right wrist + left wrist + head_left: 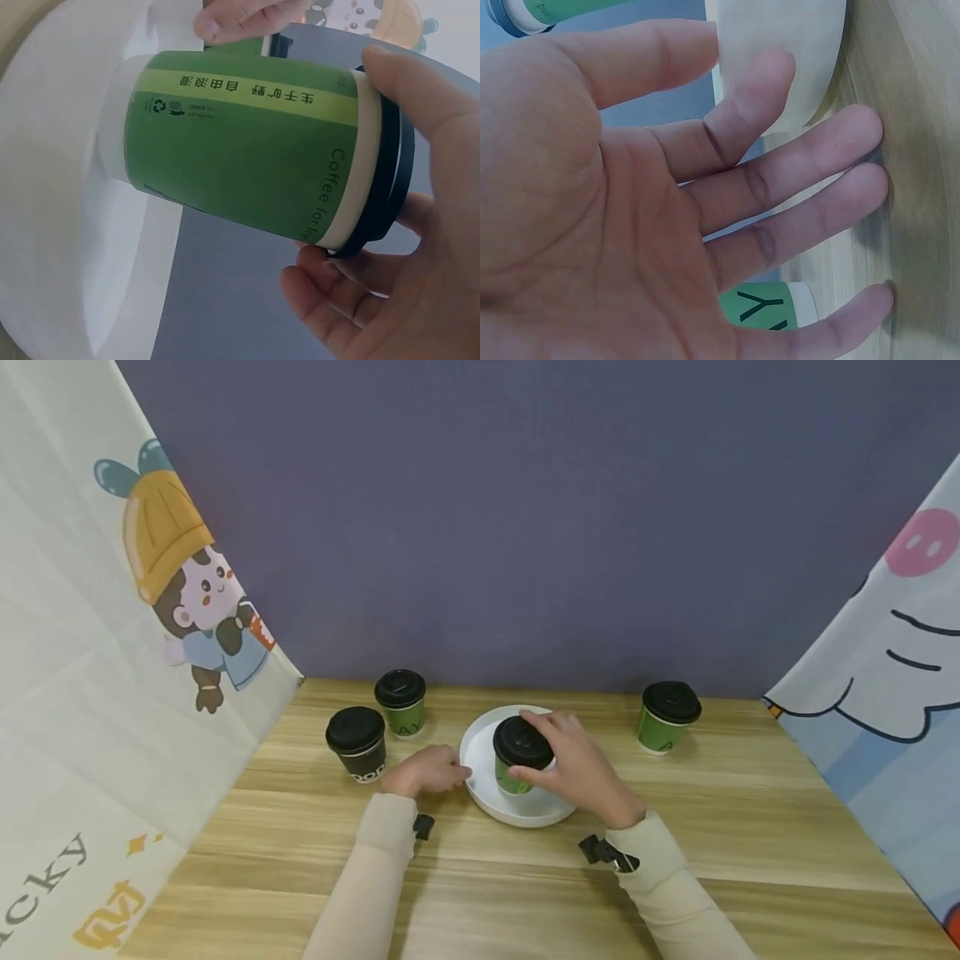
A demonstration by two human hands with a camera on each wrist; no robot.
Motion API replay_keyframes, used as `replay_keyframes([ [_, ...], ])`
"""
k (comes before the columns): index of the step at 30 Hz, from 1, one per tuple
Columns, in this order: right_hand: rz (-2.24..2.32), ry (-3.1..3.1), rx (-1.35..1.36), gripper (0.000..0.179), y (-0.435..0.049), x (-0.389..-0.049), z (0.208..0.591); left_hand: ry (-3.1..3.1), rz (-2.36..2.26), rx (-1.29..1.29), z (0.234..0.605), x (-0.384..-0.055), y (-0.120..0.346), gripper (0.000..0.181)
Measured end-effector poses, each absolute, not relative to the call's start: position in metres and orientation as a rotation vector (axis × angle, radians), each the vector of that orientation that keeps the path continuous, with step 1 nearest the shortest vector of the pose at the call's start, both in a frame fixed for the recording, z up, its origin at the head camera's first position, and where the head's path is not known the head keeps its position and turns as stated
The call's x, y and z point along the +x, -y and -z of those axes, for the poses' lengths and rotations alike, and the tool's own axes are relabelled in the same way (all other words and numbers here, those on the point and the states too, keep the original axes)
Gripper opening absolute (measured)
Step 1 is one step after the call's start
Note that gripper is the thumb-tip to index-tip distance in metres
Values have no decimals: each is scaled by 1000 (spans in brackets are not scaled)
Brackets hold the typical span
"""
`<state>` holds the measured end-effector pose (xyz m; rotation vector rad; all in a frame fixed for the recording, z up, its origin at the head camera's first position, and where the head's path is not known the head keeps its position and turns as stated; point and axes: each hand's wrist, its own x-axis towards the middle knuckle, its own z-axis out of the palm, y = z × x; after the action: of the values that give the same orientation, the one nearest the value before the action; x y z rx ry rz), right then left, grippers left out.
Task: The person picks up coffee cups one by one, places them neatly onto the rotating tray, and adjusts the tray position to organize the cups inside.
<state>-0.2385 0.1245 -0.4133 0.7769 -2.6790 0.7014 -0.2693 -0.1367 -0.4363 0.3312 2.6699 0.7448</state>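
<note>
A green paper coffee cup (514, 774) with a black lid (390, 165) stands over the round white plate (517, 815). My right hand (581, 768) grips this cup near its lid, thumb on one side and fingers on the other. In the right wrist view, the cup's base is right at the plate's inner surface. At the plate's left rim, my left hand (429, 770) pinches the edge between thumb and index finger. The left wrist view shows its other fingers (802, 165) extended down beside the plate, close to the wooden table.
Left of the plate stand a black lidded cup (358, 745) and a green lidded cup (402, 703) behind it. Another green lidded cup (666, 718) is at the back right. A dark wall panel (525, 527) bounds the wooden table (510, 893) behind; printed cloths hang at both sides.
</note>
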Motion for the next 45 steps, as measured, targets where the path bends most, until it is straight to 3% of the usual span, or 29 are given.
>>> replay_keyframes([
  [45, -774, 2691, 724, 84, -99, -233, 436, -2647, -705, 331, 435, -267, 138, 31],
])
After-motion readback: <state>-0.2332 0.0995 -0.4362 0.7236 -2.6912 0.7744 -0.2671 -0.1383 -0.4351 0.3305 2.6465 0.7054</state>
